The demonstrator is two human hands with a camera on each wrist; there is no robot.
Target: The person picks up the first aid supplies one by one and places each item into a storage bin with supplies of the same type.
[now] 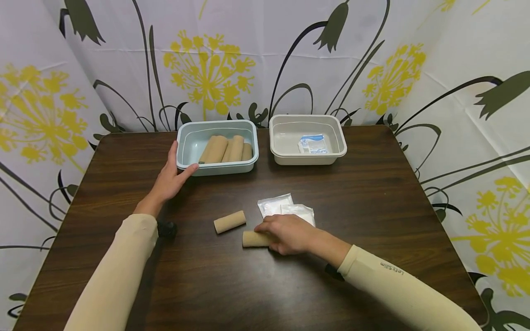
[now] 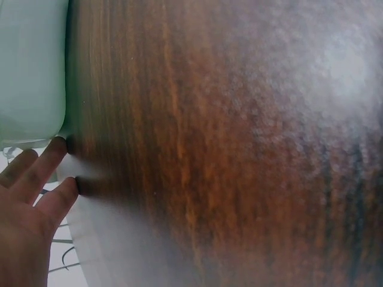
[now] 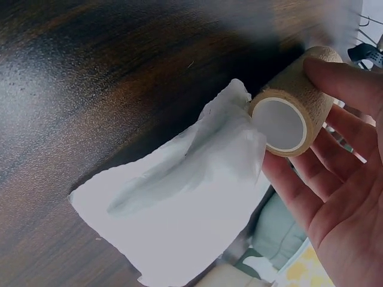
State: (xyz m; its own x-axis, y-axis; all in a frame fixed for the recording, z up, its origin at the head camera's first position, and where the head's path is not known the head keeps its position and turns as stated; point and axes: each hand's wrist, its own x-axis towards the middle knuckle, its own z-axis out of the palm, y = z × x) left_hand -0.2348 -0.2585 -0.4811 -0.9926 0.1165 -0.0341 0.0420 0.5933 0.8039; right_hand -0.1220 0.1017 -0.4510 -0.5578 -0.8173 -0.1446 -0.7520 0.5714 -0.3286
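My right hand (image 1: 291, 233) grips a tan bandage roll (image 1: 252, 239) low over the table; in the right wrist view the thumb and fingers are round it, and its white core (image 3: 278, 124) shows. Two white packets (image 1: 275, 203) lie just behind that hand, one overlapping the other. A second tan bandage roll (image 1: 229, 222) lies on the table to the left. My left hand (image 1: 167, 178) rests against the left end of the light blue bin (image 1: 219, 170), fingers extended along its side and thumb at the front rim. Several tan rolls (image 1: 237, 148) lie inside this bin.
A beige bin (image 1: 306, 159) stands right of the blue one, holding a white and blue packet (image 1: 313, 144) with print on it. Both bins sit near the back edge of the brown wooden table (image 1: 198, 285). A flower-patterned curtain (image 1: 256, 55) hangs behind it.
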